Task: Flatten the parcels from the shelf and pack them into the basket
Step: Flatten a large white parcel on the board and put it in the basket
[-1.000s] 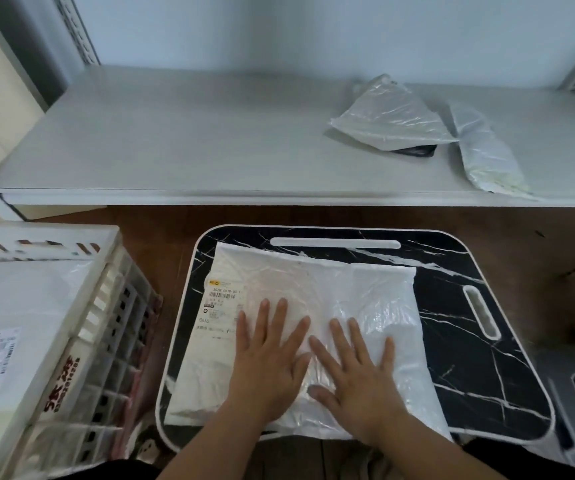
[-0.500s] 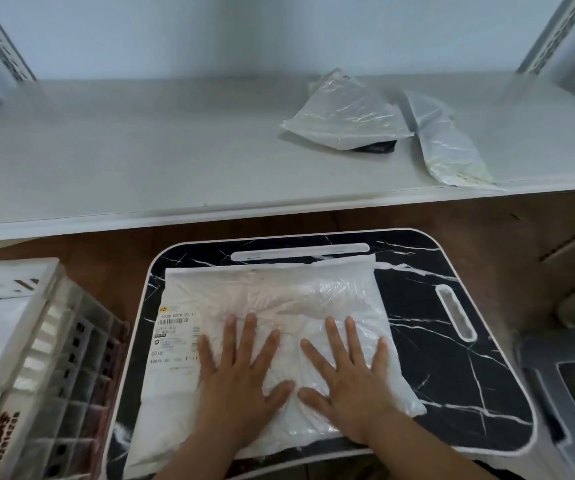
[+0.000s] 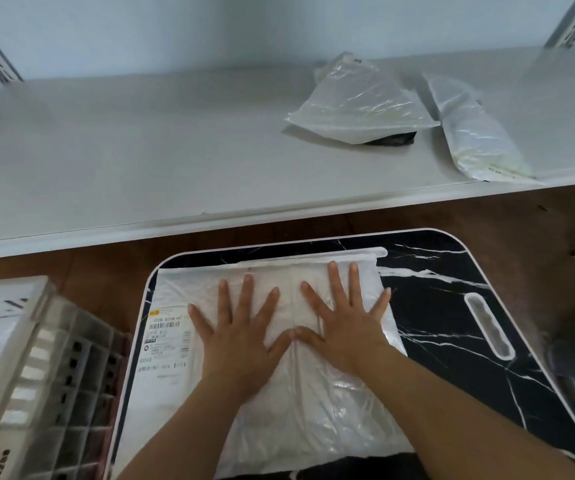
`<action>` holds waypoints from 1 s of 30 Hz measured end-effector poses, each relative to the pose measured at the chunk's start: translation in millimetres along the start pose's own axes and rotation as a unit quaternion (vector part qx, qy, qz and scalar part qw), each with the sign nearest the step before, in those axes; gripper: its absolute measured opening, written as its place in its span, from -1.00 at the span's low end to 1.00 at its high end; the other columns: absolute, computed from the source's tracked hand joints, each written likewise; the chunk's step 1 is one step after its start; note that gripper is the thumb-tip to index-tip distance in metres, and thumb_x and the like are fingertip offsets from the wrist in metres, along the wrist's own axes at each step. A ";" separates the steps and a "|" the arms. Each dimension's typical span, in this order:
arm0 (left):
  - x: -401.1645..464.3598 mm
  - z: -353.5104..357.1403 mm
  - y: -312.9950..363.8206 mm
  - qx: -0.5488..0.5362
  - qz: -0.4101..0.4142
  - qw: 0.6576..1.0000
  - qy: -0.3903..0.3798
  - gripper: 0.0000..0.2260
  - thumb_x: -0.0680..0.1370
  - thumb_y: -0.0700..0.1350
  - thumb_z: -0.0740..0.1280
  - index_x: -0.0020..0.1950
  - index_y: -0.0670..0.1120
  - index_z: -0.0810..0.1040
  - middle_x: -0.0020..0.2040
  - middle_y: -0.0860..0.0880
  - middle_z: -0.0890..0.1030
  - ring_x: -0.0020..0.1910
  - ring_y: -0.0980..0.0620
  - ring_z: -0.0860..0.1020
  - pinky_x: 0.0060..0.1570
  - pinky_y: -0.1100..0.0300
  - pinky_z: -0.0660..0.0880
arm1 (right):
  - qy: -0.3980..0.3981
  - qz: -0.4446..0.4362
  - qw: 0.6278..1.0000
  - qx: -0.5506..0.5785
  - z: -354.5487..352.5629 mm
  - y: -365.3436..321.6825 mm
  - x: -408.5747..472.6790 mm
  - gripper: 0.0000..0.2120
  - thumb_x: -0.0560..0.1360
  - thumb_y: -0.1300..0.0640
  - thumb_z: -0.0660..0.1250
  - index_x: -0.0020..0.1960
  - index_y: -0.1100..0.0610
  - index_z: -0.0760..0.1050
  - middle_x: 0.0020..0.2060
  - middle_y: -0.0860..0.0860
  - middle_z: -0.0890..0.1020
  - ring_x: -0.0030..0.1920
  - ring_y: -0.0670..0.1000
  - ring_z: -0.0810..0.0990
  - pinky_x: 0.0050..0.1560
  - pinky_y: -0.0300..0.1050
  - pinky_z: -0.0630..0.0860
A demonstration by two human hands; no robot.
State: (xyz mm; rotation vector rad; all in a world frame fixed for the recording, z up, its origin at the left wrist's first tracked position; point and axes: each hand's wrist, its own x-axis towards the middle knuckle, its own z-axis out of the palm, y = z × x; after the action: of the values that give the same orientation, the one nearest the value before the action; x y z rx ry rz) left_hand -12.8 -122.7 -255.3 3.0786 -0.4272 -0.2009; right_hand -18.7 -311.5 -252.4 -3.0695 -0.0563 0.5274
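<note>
White shelf (image 3: 140,161) runs across the whole top of my view, with a pale wall behind it and brown floor (image 3: 99,265) showing below its front edge. Two parcels sit on the right part of that shelf: a crinkly white one (image 3: 359,105) with something dark poking out underneath, and just beside it to the right a longer narrow one (image 3: 473,133) lying at an angle, its near end right at the shelf's lip.

Down in front of me is the black marble-look lap table (image 3: 452,323) with a white rim and a slot handle on its right side. Off to the left is the white plastic basket (image 3: 47,368), lattice walls, with what looks like a flat white parcel already inside.

On the lap table lies the parcel I'm working on (image 3: 314,417), a white poly mailer covering the left and middle of the board. Its shipping label (image 3: 165,341) is along the left edge, well left of my fingers.

Both hands are flat on top of it, palms down, fingers straight and fanned out, nothing curled or pinched. My left hand (image 3: 241,341) presses the middle of the mailer, my right hand (image 3: 345,327) presses right next to it, thumbs touching at the tips. My right fingertips reach almost to the mailer's far edge. The near part of the bag, between my forearms, looks wrinkly.
</note>
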 end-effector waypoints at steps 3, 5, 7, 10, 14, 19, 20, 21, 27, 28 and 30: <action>1.1 11.6 0.7 0.010 -0.007 1.000 -0.002 -0.36 0.52 0.45 -0.10 0.53 0.20 0.15 0.57 -0.04 0.09 0.54 -0.26 0.01 0.29 -0.52 0.02 | -0.015 -0.002 1.000 -0.007 10.6 2.3 3.3 -0.26 0.35 -0.56 -0.33 0.42 -0.34 -0.50 0.40 0.01 -0.59 0.36 0.18 -0.64 0.23 0.59 -0.38; 2.3 16.6 0.1 0.014 -0.001 1.000 0.002 -0.37 0.52 0.44 -0.06 0.51 0.18 0.22 0.56 -0.05 0.15 0.53 -0.26 0.06 0.28 -0.52 0.04 | -0.006 -0.002 1.000 -0.014 10.7 2.7 2.1 -0.28 0.36 -0.56 -0.33 0.42 -0.34 -0.49 0.40 0.01 -0.58 0.36 0.18 -0.64 0.23 0.59 -0.38; 3.4 17.2 -0.2 0.009 0.004 1.000 0.013 -0.38 0.52 0.43 -0.04 0.50 0.17 0.25 0.56 -0.05 0.16 0.53 -0.27 0.08 0.28 -0.52 0.02 | 0.032 0.001 0.999 -0.006 15.0 2.1 3.4 -0.30 0.40 -0.56 -0.29 0.46 -0.36 -0.38 0.47 0.03 -0.49 0.42 0.20 -0.56 0.23 0.61 -0.31; 5.4 16.6 -0.1 0.004 -0.003 1.000 0.007 -0.39 0.52 0.42 -0.01 0.48 0.17 0.30 0.55 -0.05 0.20 0.51 -0.28 0.13 0.27 -0.53 0.04 | 0.041 0.016 0.999 0.023 17.2 1.0 3.7 -0.33 0.47 -0.52 -0.11 0.51 -0.28 0.12 0.57 0.11 0.05 0.54 0.28 -0.07 0.22 0.66 -0.01; 7.2 16.5 -0.4 0.001 0.003 1.000 0.003 -0.40 0.51 0.40 0.02 0.47 0.16 0.33 0.53 -0.06 0.23 0.50 -0.28 0.17 0.25 -0.53 0.05 | 0.030 0.008 0.999 0.014 12.7 -0.4 4.7 -0.33 0.46 -0.51 -0.25 0.52 -0.32 -0.08 0.57 0.08 -0.19 0.52 0.24 -0.31 0.25 0.63 -0.19; 7.9 13.2 0.2 0.008 -0.008 1.000 -0.016 -0.41 0.53 0.38 -0.07 0.49 0.17 0.28 0.55 -0.05 0.17 0.52 -0.26 0.11 0.26 -0.53 0.00 | -0.044 0.024 0.997 0.066 -7.8 -20.9 -0.1 -0.43 0.59 -0.29 -0.15 0.52 -0.27 -0.30 0.48 0.07 -0.47 0.41 0.20 -0.57 0.32 0.53 -0.33; 7.0 11.2 0.9 0.015 -0.009 1.000 -0.020 -0.40 0.53 0.38 -0.14 0.52 0.20 0.17 0.58 -0.03 0.05 0.54 -0.24 0.00 0.28 -0.52 -0.07 | -0.048 0.014 0.996 0.077 -7.3 -26.5 -7.3 -0.43 0.60 -0.26 -0.11 0.52 -0.27 -0.27 0.49 0.06 -0.45 0.42 0.20 -0.55 0.32 0.54 -0.33; 6.3 11.6 1.3 0.020 -0.008 1.000 -0.016 -0.40 0.53 0.39 -0.21 0.54 0.24 0.02 0.58 0.01 -0.10 0.54 -0.21 -0.14 0.28 -0.52 -0.17 | -0.042 -0.003 0.996 0.081 -4.3 -29.1 -17.2 -0.43 0.59 -0.30 -0.10 0.53 -0.28 -0.25 0.49 0.05 -0.44 0.44 0.20 -0.53 0.30 0.55 -0.33; -9.4 7.1 3.4 0.006 -0.019 0.999 -0.049 -0.37 0.41 0.42 -0.46 0.48 0.32 -0.30 0.56 0.04 -0.32 0.51 -0.25 -0.27 0.26 -0.56 -0.14 | -0.008 -0.031 0.999 -0.010 32.5 2.6 -79.9 -0.18 0.32 -0.64 -0.04 0.43 -0.25 0.32 0.49 0.13 0.29 0.48 0.28 0.18 0.15 0.59 0.08; -12.1 10.3 -0.2 -0.003 -0.010 0.998 -0.054 -0.35 0.33 0.42 -0.53 0.42 0.31 -0.46 0.49 0.06 -0.47 0.48 -0.21 -0.40 0.28 -0.54 -0.20 | -0.016 -0.036 0.999 -0.011 32.1 5.8 -84.3 -0.20 0.32 -0.63 -0.04 0.44 -0.27 0.30 0.50 0.14 0.26 0.49 0.28 0.14 0.18 0.60 0.02; -15.0 3.5 -2.6 -0.011 -0.004 0.996 -0.083 -0.33 0.27 0.43 -0.54 0.36 0.29 -0.54 0.45 0.07 -0.54 0.45 -0.16 -0.47 0.32 -0.49 -0.23 | -0.014 -0.047 0.999 -0.012 22.2 8.9 -85.5 -0.23 0.34 -0.63 -0.07 0.49 -0.37 0.04 0.58 0.10 -0.08 0.54 0.23 -0.19 0.25 0.57 -0.24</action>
State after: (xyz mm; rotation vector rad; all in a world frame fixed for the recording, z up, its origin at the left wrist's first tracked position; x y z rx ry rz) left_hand -26.9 -116.1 -257.0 3.0546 -0.4137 -0.4615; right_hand -106.3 -323.4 -245.2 -3.0638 -0.2087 0.5688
